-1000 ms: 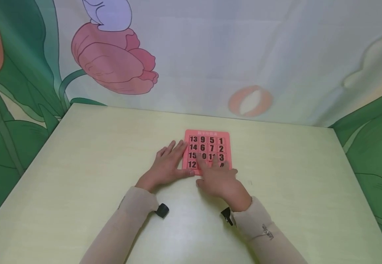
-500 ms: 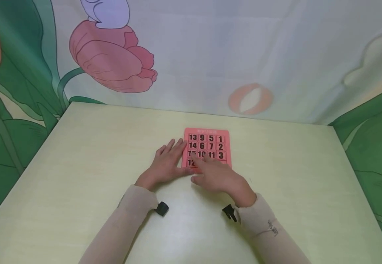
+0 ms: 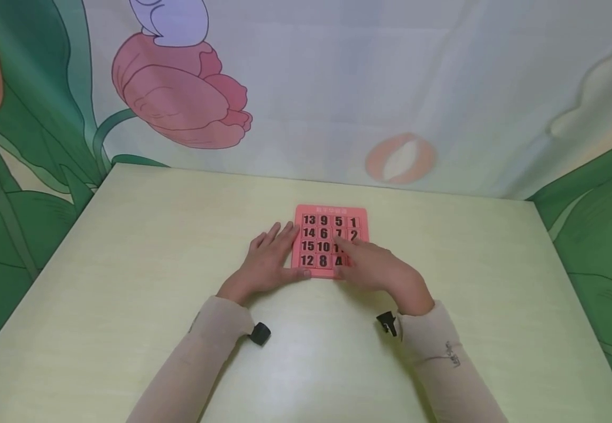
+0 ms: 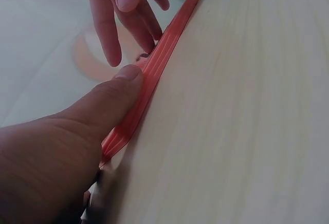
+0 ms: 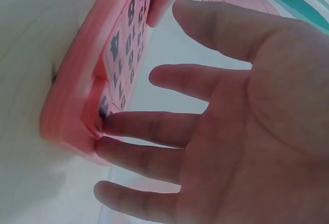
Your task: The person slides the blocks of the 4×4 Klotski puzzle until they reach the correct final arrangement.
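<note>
A pink number sliding puzzle (image 3: 323, 274) lies flat on the table, its bottom row showing 12, 8 and 4. My left hand (image 3: 265, 258) spreads along the puzzle's left side. Its thumb (image 4: 115, 93) presses against the near edge in the left wrist view. Over the puzzle's right columns reaches my right hand (image 3: 375, 265), fingers extended and covering the lower right tiles in the head view. Seen from the right wrist, its middle finger (image 5: 154, 125) touches a partly hidden tile (image 5: 104, 103) beside the gap at the lower right corner.
The pale table (image 3: 153, 247) stretches around the puzzle on all sides. A printed curtain (image 3: 311, 88) with flowers and leaves hangs behind the table's far edge. Small black devices (image 3: 260, 333) sit at both cuffs.
My right hand has shifted right across the bottom row. The 4 tile has slid left from the last column to the third, next to the 8. My left hand stays in place.
</note>
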{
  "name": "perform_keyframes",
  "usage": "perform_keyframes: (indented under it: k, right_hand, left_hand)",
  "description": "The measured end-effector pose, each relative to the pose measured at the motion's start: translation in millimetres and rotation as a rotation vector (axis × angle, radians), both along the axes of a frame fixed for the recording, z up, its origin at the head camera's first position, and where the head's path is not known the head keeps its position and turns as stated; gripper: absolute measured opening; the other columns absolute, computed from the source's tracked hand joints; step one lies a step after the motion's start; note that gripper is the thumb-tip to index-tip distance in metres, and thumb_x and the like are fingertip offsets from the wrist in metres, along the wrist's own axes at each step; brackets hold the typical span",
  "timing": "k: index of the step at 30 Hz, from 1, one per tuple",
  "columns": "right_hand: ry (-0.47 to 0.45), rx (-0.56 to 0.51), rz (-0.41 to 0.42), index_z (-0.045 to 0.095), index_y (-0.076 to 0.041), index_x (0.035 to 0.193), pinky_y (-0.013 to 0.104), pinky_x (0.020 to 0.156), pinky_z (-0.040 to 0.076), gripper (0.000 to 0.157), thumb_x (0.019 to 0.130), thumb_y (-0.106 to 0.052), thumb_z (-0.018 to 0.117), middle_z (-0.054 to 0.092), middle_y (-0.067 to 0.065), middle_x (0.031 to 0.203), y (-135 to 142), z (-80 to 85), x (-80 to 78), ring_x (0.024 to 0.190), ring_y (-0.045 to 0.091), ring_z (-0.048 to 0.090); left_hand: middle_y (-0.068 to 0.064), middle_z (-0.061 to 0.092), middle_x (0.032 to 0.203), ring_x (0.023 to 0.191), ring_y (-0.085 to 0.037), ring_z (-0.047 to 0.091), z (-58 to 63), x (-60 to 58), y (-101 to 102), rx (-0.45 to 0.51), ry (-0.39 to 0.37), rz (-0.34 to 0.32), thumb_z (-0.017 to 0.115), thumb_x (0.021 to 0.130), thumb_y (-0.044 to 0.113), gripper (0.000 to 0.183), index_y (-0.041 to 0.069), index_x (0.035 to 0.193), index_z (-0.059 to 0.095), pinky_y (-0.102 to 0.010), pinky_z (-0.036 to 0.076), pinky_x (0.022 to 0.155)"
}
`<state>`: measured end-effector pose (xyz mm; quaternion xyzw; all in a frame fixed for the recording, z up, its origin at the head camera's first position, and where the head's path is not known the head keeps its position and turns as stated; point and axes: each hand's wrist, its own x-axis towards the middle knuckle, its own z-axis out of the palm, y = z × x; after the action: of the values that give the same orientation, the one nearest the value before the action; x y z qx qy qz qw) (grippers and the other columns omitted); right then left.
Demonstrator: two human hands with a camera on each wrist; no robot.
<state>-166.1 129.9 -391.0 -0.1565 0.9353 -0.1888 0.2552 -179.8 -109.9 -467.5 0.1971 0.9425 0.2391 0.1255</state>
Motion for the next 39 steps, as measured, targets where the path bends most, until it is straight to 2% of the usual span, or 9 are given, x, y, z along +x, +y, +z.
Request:
perform_keyframes:
  k: [8,15,17,19,22,25,31,35,39]
  right_hand:
    - [0.014,-0.048,0.029,0.034,-0.011,0.159,0.054,0.108,0.038,0.064,0.101,-0.027,0.059,0.049,0.019,0.148,3.1,5.2,1.4,0.127,0.033,0.050]
    - [0.049,-0.055,0.035,0.042,-0.008,0.155,0.048,0.096,0.047,0.058,0.101,-0.023,0.059,0.057,0.018,0.135,4.3,8.1,-1.1,0.105,0.029,0.055]
    - [0.071,-0.049,0.006,0.043,-0.008,0.154,0.048,0.094,0.048,0.057,0.100,-0.022,0.058,0.055,0.018,0.136,5.0,6.1,-3.5,0.106,0.029,0.054]
    - [0.095,-0.045,-0.021,0.043,-0.008,0.154,0.051,0.098,0.046,0.058,0.100,-0.022,0.058,0.048,0.021,0.144,6.8,0.9,-6.9,0.119,0.034,0.052]
    - [0.122,-0.039,-0.027,0.036,-0.009,0.157,0.055,0.114,0.031,0.062,0.101,-0.024,0.057,0.032,0.022,0.159,11.0,-9.7,-12.2,0.144,0.039,0.032]
    - [0.130,-0.047,0.002,0.031,-0.009,0.160,0.055,0.119,0.019,0.066,0.101,-0.023,0.057,0.025,0.019,0.163,14.4,-17.1,-15.3,0.150,0.040,0.018]
    - [0.105,-0.077,0.017,0.033,-0.007,0.158,0.055,0.116,0.027,0.063,0.101,-0.022,0.056,0.033,0.019,0.160,14.6,-12.4,-13.6,0.145,0.038,0.031]
    - [0.076,-0.085,0.000,0.039,-0.008,0.156,0.054,0.108,0.039,0.059,0.101,-0.024,0.057,0.041,0.020,0.152,12.5,-5.3,-11.2,0.128,0.034,0.045]
    - [0.106,-0.102,-0.018,0.041,-0.010,0.156,0.053,0.101,0.044,0.061,0.099,-0.021,0.062,0.038,0.024,0.151,12.6,-6.8,-13.8,0.125,0.037,0.045]
  left_hand:
    - [-0.002,0.006,0.169,0.154,-0.023,-0.005,-1.1,0.3,0.2,0.002,-0.005,-0.003,0.060,0.090,0.069,0.104,0.017,0.164,0.009,-0.048,-0.002,0.121]
    - [-0.002,0.005,0.169,0.154,-0.023,-0.007,-3.5,-1.1,0.0,0.012,-0.008,0.004,0.061,0.089,0.068,0.105,0.017,0.164,0.009,-0.047,-0.004,0.121]
    - [-0.002,0.005,0.169,0.154,-0.022,-0.007,-3.3,-1.2,0.4,0.010,-0.013,0.010,0.062,0.089,0.068,0.105,0.017,0.164,0.009,-0.047,-0.004,0.121]
    - [-0.002,0.006,0.169,0.154,-0.022,-0.007,-3.0,-0.8,0.7,0.016,-0.015,0.012,0.063,0.089,0.067,0.104,0.017,0.164,0.010,-0.047,-0.003,0.121]
    - [-0.002,0.006,0.169,0.154,-0.023,-0.007,-2.3,-0.3,1.3,0.016,-0.019,0.014,0.063,0.089,0.066,0.104,0.017,0.164,0.010,-0.047,-0.003,0.121]
    - [-0.002,0.006,0.169,0.154,-0.023,-0.007,-1.2,0.4,1.5,0.018,-0.022,0.012,0.063,0.089,0.066,0.104,0.017,0.164,0.010,-0.047,-0.003,0.121]
    - [-0.002,0.005,0.169,0.154,-0.023,-0.008,-0.7,0.1,1.3,0.013,-0.012,0.005,0.061,0.089,0.068,0.105,0.016,0.164,0.009,-0.047,-0.003,0.121]
    - [-0.001,0.005,0.169,0.154,-0.023,-0.008,-0.5,-0.2,0.9,0.012,-0.013,0.005,0.060,0.089,0.069,0.105,0.017,0.164,0.009,-0.047,-0.004,0.121]
    - [-0.001,0.005,0.169,0.154,-0.023,-0.008,1.1,-0.2,0.6,0.013,-0.018,0.001,0.059,0.090,0.069,0.104,0.017,0.164,0.008,-0.047,-0.004,0.121]
